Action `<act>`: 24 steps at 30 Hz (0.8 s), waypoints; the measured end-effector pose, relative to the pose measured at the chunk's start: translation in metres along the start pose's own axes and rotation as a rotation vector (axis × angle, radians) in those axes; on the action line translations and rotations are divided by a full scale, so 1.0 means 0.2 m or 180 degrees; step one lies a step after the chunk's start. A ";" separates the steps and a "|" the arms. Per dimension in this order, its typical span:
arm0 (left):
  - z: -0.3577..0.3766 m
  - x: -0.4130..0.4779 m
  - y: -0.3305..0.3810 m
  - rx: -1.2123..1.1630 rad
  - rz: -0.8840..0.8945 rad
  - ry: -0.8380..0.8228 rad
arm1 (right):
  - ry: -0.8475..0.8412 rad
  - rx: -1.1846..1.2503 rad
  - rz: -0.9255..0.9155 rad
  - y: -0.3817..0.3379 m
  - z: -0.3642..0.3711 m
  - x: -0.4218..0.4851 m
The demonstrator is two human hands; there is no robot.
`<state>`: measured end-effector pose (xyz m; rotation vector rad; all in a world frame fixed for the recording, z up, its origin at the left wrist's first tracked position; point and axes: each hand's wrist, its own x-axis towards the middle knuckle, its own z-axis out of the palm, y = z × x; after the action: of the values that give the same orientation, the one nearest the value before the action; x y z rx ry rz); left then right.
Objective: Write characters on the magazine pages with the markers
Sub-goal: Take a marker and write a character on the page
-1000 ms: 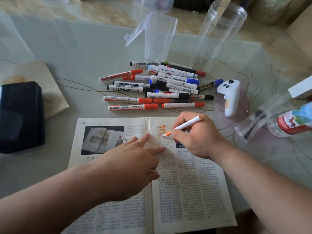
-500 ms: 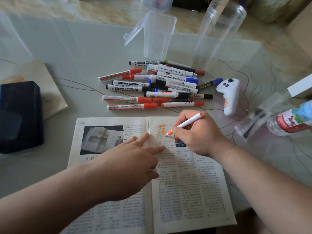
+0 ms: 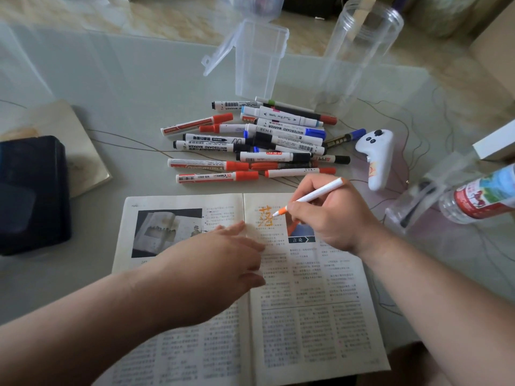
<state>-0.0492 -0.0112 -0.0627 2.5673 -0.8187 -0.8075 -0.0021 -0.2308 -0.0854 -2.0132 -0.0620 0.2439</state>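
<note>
One bench (image 3: 139,87) carries one open magazine (image 3: 306,316) at lower centre. One black case (image 3: 30,190) lies at the left edge. Two clear containers (image 3: 259,59) (image 3: 359,51) stand at the top. Below them lies a pile (image 3: 250,140) of about eighteen markers; overlap hides the exact count. The left hand (image 3: 211,268) presses the fold, grip spread flat. The right hand (image 3: 334,221) pinches one orange marker (image 3: 312,196), tip beside one orange character (image 3: 265,215) on the right page.

It looked like a home to me: a glass-topped table (image 3: 139,79) over marbled floor tiles (image 3: 167,20), with everyday clutter on it, a controller (image 3: 379,157) and bottle (image 3: 485,193) right of the right hand (image 3: 331,215), a worn book (image 3: 75,151) left of the left hand (image 3: 211,263).
</note>
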 end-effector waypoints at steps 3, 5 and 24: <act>-0.02 -0.01 -0.05 -0.0334 0.0105 0.1084 | 0.0112 0.0560 -0.0130 -0.06 -0.05 0.02; -0.06 -0.01 -0.08 -0.0476 -0.0002 0.1552 | 0.0137 0.0996 -0.0091 -0.10 -0.07 0.02; -0.15 -0.06 0.04 -0.1471 -0.0451 0.1508 | -0.0452 0.1566 -0.0244 -0.23 -0.05 -0.09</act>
<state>-0.0419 -0.0066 -0.0304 2.2661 -0.2677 -0.3389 -0.0139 -0.2219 -0.0380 -1.5001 -0.1534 0.3188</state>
